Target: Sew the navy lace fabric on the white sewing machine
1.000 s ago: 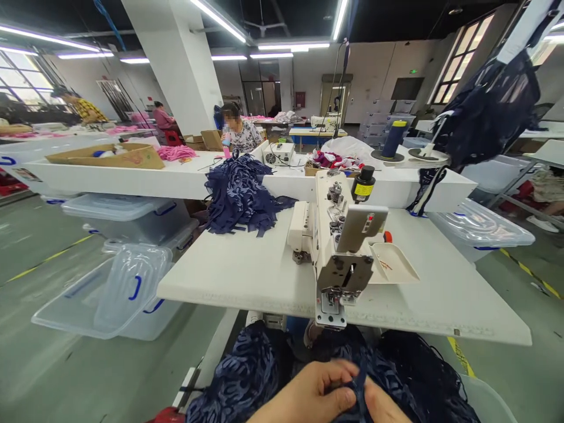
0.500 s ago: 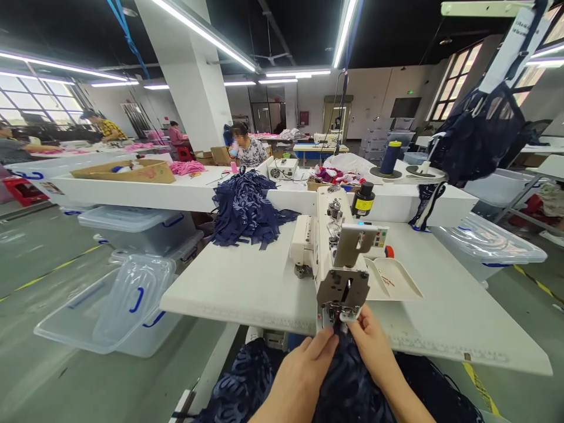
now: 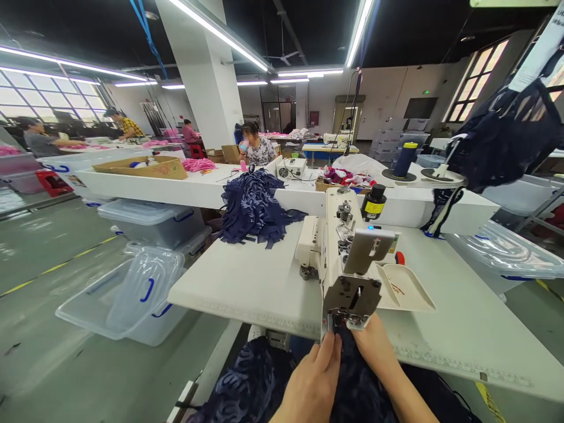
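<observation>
A cream sewing machine (image 3: 331, 252) stands at the table's front edge, its metal head plate lowest toward me. Under the needle area runs a dark navy patterned garment (image 3: 359, 382), which drapes down over my lap. My left hand (image 3: 314, 379) pinches this cloth just left of and below the presser foot, fingers pressed together. On the other side, my right hand (image 3: 375, 346) is closed at the cloth's edge beside the foot; its fingertips are hidden behind the machine head. More of the navy fabric (image 3: 249, 376) hangs to the left of my arm.
A heap of navy strap pieces (image 3: 255, 205) lies left of the machine. To its right is a cream tray (image 3: 408, 288) with small brown bits. Thread cones (image 3: 404, 160), a cardboard box (image 3: 141, 167), clear plastic bins (image 3: 118, 305) and seated co-workers (image 3: 258, 147) are beyond.
My view has turned slightly left, so the scene sits further right. My right hand's fingers have slipped further behind the machine head; my left hand still pinches the cloth near the foot.
</observation>
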Demonstrator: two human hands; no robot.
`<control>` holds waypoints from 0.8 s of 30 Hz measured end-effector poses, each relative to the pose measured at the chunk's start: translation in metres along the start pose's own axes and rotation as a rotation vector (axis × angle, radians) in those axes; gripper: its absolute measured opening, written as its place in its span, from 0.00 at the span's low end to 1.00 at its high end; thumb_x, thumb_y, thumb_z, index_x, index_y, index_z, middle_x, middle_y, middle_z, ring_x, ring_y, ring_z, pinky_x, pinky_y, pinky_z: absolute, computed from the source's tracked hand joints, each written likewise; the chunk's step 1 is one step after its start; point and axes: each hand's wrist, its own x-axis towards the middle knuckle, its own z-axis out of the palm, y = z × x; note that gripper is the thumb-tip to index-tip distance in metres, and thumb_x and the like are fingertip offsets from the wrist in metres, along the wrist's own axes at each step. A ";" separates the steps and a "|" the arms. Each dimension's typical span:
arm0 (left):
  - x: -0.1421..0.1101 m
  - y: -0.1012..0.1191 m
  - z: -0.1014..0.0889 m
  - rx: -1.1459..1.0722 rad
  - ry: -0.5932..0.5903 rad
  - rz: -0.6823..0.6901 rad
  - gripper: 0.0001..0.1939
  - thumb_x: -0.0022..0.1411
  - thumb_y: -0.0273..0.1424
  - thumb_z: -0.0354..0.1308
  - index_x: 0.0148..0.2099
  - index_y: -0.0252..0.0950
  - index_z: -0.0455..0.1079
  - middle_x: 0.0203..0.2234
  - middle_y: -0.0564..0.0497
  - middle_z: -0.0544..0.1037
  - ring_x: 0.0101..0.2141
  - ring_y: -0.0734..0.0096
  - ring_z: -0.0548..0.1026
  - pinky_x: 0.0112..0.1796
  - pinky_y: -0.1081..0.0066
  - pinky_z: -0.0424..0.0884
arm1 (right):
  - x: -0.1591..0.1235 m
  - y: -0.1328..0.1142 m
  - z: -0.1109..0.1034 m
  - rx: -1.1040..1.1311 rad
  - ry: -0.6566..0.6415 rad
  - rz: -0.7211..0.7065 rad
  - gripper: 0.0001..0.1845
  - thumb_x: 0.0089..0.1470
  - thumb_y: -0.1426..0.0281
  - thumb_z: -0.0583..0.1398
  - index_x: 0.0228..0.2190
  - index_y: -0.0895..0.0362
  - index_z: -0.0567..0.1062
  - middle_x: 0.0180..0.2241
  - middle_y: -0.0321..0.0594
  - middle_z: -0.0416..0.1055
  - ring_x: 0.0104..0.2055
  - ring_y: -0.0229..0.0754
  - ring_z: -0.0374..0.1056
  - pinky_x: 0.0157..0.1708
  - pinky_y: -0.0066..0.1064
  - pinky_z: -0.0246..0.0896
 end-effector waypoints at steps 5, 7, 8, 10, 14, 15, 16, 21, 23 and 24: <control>0.007 0.003 0.000 -0.011 0.047 -0.002 0.30 0.62 0.18 0.42 0.67 0.20 0.51 0.54 0.35 0.73 0.45 0.63 0.78 0.42 0.70 0.76 | 0.003 0.000 0.000 0.018 -0.001 -0.029 0.21 0.53 0.65 0.54 0.47 0.55 0.75 0.47 0.47 0.74 0.49 0.54 0.69 0.49 0.44 0.66; 0.010 0.004 -0.003 -0.008 0.074 -0.004 0.27 0.63 0.19 0.42 0.64 0.20 0.57 0.53 0.34 0.74 0.42 0.63 0.78 0.40 0.71 0.77 | 0.004 -0.001 -0.001 0.029 -0.004 -0.027 0.21 0.53 0.65 0.53 0.48 0.54 0.74 0.48 0.47 0.75 0.51 0.53 0.69 0.51 0.43 0.66; 0.012 0.004 -0.004 -0.002 0.092 -0.007 0.26 0.63 0.19 0.41 0.62 0.20 0.60 0.52 0.35 0.75 0.40 0.64 0.79 0.38 0.71 0.77 | 0.005 -0.001 -0.001 0.033 -0.004 -0.025 0.21 0.53 0.65 0.53 0.47 0.54 0.74 0.48 0.46 0.75 0.51 0.53 0.69 0.51 0.42 0.66; 0.014 0.005 -0.007 0.011 0.131 -0.022 0.24 0.64 0.20 0.40 0.59 0.21 0.65 0.50 0.36 0.76 0.37 0.66 0.79 0.36 0.73 0.77 | 0.005 -0.003 -0.001 0.038 0.000 -0.018 0.20 0.53 0.64 0.54 0.46 0.54 0.75 0.48 0.47 0.75 0.51 0.53 0.69 0.50 0.41 0.66; 0.016 0.007 -0.006 0.040 0.184 -0.040 0.22 0.67 0.21 0.40 0.57 0.22 0.68 0.49 0.38 0.77 0.35 0.67 0.78 0.35 0.73 0.77 | 0.005 -0.005 -0.001 0.047 0.004 0.001 0.19 0.53 0.63 0.55 0.44 0.54 0.76 0.47 0.47 0.75 0.50 0.54 0.70 0.49 0.41 0.66; 0.016 0.007 -0.005 0.048 0.180 -0.040 0.22 0.67 0.22 0.40 0.57 0.22 0.68 0.49 0.38 0.77 0.36 0.67 0.78 0.35 0.73 0.77 | 0.005 -0.004 0.000 0.051 0.002 0.004 0.18 0.52 0.64 0.55 0.44 0.54 0.76 0.47 0.47 0.75 0.49 0.54 0.70 0.49 0.42 0.66; 0.015 0.007 -0.004 0.056 0.174 -0.034 0.22 0.68 0.22 0.40 0.57 0.22 0.68 0.49 0.39 0.77 0.36 0.66 0.78 0.34 0.73 0.77 | 0.005 -0.003 0.000 0.054 0.000 0.002 0.18 0.52 0.64 0.54 0.43 0.54 0.75 0.47 0.47 0.75 0.50 0.54 0.69 0.49 0.42 0.66; 0.013 0.009 0.010 0.062 0.175 -0.008 0.21 0.71 0.26 0.41 0.59 0.23 0.65 0.51 0.39 0.76 0.39 0.66 0.79 0.36 0.73 0.76 | -0.003 0.015 0.002 0.057 0.076 0.002 0.13 0.54 0.66 0.54 0.40 0.55 0.73 0.36 0.43 0.73 0.40 0.49 0.68 0.41 0.36 0.66; 0.012 0.011 0.020 0.048 0.219 -0.048 0.21 0.72 0.30 0.43 0.60 0.22 0.64 0.50 0.36 0.76 0.37 0.64 0.79 0.36 0.71 0.76 | -0.014 0.031 0.003 0.052 0.101 0.021 0.13 0.59 0.61 0.53 0.36 0.54 0.73 0.30 0.39 0.71 0.35 0.47 0.67 0.38 0.34 0.66; 0.012 0.011 0.024 0.033 0.238 -0.076 0.22 0.72 0.33 0.44 0.60 0.23 0.64 0.49 0.34 0.76 0.37 0.64 0.79 0.36 0.71 0.76 | -0.022 0.042 0.004 0.040 0.086 0.038 0.15 0.61 0.58 0.51 0.34 0.54 0.72 0.29 0.38 0.70 0.34 0.46 0.66 0.38 0.34 0.65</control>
